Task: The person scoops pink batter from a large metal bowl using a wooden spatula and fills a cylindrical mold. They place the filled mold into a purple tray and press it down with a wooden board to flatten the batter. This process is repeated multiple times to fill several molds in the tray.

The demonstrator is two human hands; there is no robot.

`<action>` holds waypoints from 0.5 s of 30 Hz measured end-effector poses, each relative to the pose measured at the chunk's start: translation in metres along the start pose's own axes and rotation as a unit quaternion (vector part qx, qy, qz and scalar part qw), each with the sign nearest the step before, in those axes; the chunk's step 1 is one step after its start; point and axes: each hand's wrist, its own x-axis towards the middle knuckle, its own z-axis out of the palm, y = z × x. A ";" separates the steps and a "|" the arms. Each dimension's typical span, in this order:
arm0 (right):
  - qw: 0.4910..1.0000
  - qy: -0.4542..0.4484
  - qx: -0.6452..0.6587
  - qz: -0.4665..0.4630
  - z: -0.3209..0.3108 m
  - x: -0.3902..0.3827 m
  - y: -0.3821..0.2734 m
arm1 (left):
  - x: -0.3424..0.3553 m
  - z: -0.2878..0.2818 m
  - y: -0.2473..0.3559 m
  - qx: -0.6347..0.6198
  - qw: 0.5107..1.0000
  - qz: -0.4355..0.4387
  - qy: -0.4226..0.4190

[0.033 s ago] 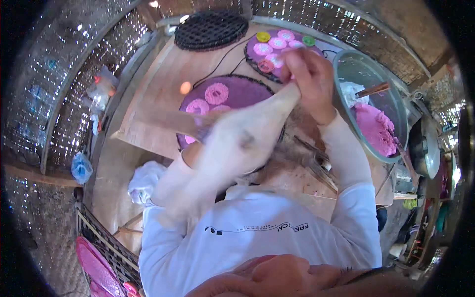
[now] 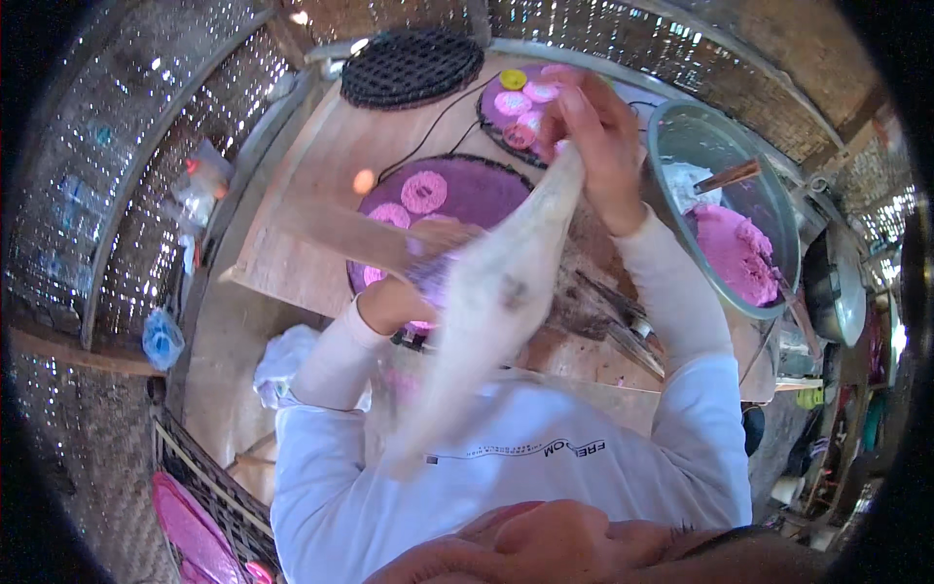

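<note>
Basin of pink dough, right hand clutching cloth, left hand half-hidden, grip unclear

Pale cloth blurred; dark patch on it unclear. Flat brown strip smeared, kind unclear. Left hand partly hidden behind strip and cloth, its grip uncertain. Near purple tray part-covered by cloth; far purple tray partly behind right hand. Person's head cut by lower edge.
</note>
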 end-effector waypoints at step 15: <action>0.919 -0.266 -0.293 -0.001 0.042 -0.038 -0.098 | 0.027 -0.067 0.027 0.159 0.966 -0.050 -0.199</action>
